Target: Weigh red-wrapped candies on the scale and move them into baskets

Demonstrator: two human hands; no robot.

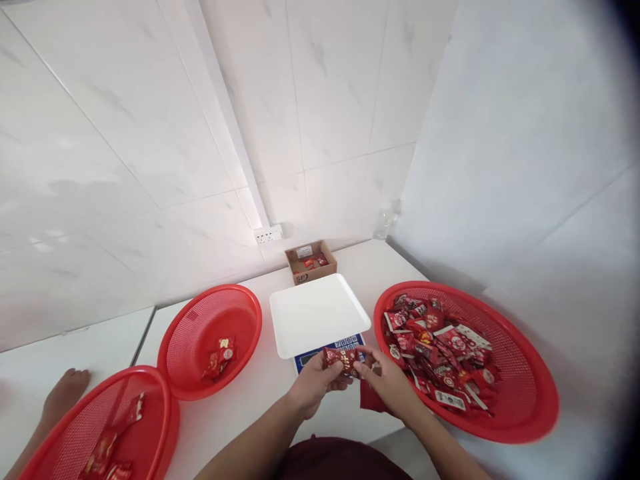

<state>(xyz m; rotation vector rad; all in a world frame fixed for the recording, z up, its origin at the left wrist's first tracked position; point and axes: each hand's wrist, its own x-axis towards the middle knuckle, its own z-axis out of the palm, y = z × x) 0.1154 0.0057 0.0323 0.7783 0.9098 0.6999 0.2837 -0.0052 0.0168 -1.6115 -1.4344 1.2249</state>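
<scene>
A red packet [341, 361] sat between the left hand [314, 381] and right hand [387, 379], both angled inward, fingers closed on its opposite ends.

The held packet [345, 357] is dark red with golden print, the 3 baskets [525, 383] are bright red with fine mesh pattern, the tray [317, 313] is plain white, the keypad [345, 343] is blue and white, and the box [316, 272] is brown.

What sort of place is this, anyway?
Probably a small packing or weighing area, though no sign confirms it. Small red-wrapped packets fill much of the large red basket on the right, and a white tray sits over a blue keypad, apparently a scale's.
</scene>
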